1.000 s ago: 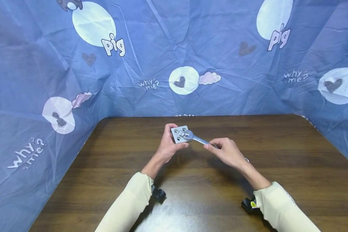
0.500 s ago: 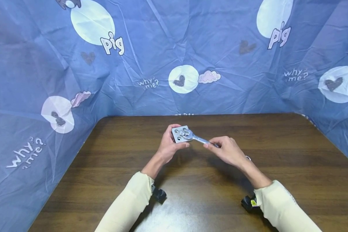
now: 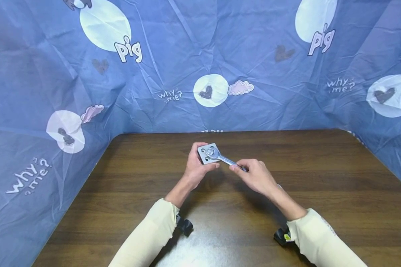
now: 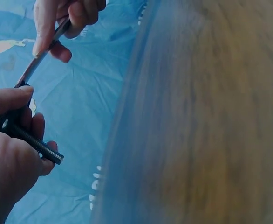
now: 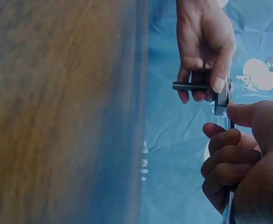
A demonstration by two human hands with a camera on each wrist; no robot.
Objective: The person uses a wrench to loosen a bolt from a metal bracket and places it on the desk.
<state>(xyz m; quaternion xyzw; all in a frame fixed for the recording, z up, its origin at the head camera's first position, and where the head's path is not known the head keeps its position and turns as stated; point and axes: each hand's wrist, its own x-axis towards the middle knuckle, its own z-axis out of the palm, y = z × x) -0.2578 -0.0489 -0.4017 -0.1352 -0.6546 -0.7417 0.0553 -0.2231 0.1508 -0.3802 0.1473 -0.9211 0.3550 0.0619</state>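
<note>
In the head view my left hand (image 3: 198, 167) holds a square silver metal block (image 3: 205, 158) with several holes, its holed face turned up toward me. A bolt passes through the block. Its threaded shank (image 4: 36, 142) sticks out underneath, beside the left fingers. My right hand (image 3: 256, 175) grips a silver wrench (image 3: 226, 160) by the handle, thumb laid along it. The wrench's head lies at the bolt head (image 3: 211, 151) on the block's face; how fully it fits round it I cannot tell. From the right wrist view, the bolt shank (image 5: 190, 86) points away from the wrench.
Both hands are held above a brown wooden table (image 3: 147, 159). A blue printed cloth (image 3: 173, 55) hangs behind and at the sides. Black wrist devices (image 3: 185, 226) sit under both cream sleeves (image 3: 150, 226).
My right hand has moved left with the wrench, and the wrench's head now lies further over the bolt head. The left hand and the block have hardly moved.
</note>
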